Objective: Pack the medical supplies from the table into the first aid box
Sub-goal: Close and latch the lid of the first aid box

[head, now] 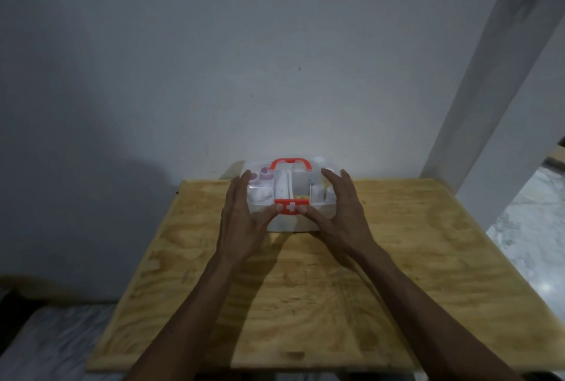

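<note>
A clear plastic first aid box (292,224) with a red handle (291,163) and a red latch with a white cross (291,207) stands at the far middle of the wooden table (397,258). Its lid is down; purple rolls (260,177) and white supplies show through it. My left hand (241,218) is against the box's left side, its thumb touching the latch. My right hand (339,215) cups the right side, thumb also at the latch. Fingers of both hands are spread along the lid.
The table stands against a grey wall (244,74). A white pillar (495,105) rises at the right, with a pale marbled floor (532,243) beyond the table's right edge. Bare tabletop stretches from the box to the near edge.
</note>
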Motion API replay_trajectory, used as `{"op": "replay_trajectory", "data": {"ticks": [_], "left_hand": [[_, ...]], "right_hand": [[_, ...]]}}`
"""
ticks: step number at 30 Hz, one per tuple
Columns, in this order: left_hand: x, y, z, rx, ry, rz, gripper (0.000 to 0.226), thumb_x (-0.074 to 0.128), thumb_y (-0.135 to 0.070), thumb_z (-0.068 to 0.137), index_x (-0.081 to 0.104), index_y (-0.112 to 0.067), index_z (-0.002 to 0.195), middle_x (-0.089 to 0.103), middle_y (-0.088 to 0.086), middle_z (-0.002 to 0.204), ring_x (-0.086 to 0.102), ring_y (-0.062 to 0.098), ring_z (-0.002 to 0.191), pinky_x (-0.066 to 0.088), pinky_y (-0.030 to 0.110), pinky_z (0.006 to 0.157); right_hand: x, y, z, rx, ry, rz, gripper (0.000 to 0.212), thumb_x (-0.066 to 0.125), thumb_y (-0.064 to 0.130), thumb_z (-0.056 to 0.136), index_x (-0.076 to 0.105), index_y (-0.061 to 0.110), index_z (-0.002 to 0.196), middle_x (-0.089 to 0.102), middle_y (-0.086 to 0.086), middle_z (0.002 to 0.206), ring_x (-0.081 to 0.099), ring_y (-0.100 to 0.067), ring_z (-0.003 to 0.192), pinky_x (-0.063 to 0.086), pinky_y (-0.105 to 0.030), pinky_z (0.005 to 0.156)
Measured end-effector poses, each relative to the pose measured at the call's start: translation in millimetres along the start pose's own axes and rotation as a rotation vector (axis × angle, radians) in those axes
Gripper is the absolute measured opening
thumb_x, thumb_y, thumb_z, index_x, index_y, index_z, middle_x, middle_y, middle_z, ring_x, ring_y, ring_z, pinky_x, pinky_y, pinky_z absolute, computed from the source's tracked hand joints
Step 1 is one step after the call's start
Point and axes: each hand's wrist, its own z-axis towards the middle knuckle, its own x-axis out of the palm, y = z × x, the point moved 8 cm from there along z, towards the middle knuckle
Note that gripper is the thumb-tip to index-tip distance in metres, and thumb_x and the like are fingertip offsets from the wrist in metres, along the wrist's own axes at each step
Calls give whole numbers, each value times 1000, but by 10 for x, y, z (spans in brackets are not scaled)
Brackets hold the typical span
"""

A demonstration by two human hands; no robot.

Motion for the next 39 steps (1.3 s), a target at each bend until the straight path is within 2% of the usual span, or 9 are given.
{"op": "replay_trajectory", "data": {"ticks": [7, 13, 20, 24, 28, 31, 33, 37, 39], "left_hand": [[121, 57, 219, -2, 9, -15, 89, 72, -57, 73, 34, -20, 145, 44, 5, 147, 46, 25, 132, 47, 46, 103], [206, 153, 393, -2, 20, -10, 90, 67, -62, 73, 30, -24, 146, 41, 4, 149, 44, 25, 133, 47, 52, 102], [273, 125, 513, 25, 35, 29, 92, 69, -58, 76, 27, -20, 149, 41, 5, 148, 44, 23, 132, 42, 32, 97], [275, 159, 542, 14, 41, 47, 94, 69, -61, 74, 27, -20, 148, 42, 5, 148, 45, 23, 132, 45, 38, 102], [280, 165, 572, 9, 57, 76, 92, 68, -62, 74, 28, -22, 147, 41, 4, 150, 45, 24, 132, 46, 43, 103], [267, 164, 581, 1, 57, 113, 94, 66, -66, 72, 30, -23, 146, 42, 5, 149, 46, 25, 131, 45, 42, 101], [254, 158, 585, -10, 53, 134, 96, 62, -73, 68, 33, -23, 145, 45, 5, 148, 49, 26, 129, 49, 47, 101], [248, 132, 592, -19, 73, 202, 101, 55, -84, 62, 36, -24, 141, 49, 5, 143, 52, 26, 124, 54, 51, 93], [240, 105, 603, -32, 79, 237, 97, 61, -79, 64, 37, -23, 140, 48, 6, 142, 51, 27, 124, 54, 49, 91]], "right_hand": [[68, -83, 273, -15, 7, 20, 89, 62, 72, 72, 24, 41, 146, 10, 7, 162, 19, -20, 146, 26, -46, 111], [100, -99, 450, -28, 4, 40, 89, 62, 71, 72, 26, 37, 146, 13, 4, 162, 19, -21, 146, 27, -47, 112], [144, -138, 603, -24, 28, 44, 95, 62, 73, 68, 25, 35, 147, 13, 4, 161, 20, -20, 146, 28, -46, 112], [137, -119, 608, -33, 46, 66, 96, 63, 71, 69, 25, 30, 147, 13, 1, 161, 19, -21, 146, 28, -43, 112], [146, -118, 631, -29, 74, 59, 98, 61, 72, 67, 24, 30, 147, 12, 0, 161, 20, -23, 145, 30, -48, 113], [160, -122, 648, -17, 94, 38, 98, 61, 75, 68, 23, 32, 146, 14, -1, 160, 23, -26, 144, 33, -53, 112], [155, -111, 656, -16, 109, 16, 96, 64, 71, 70, 22, 32, 147, 16, -2, 160, 25, -27, 143, 35, -55, 110], [156, -93, 683, 16, 160, -59, 97, 66, 66, 73, 18, 32, 150, 10, -3, 162, 19, -29, 146, 29, -50, 111], [153, -86, 678, 28, 186, -84, 96, 64, 65, 75, 15, 32, 151, 8, -4, 162, 14, -30, 147, 26, -51, 112]]}}
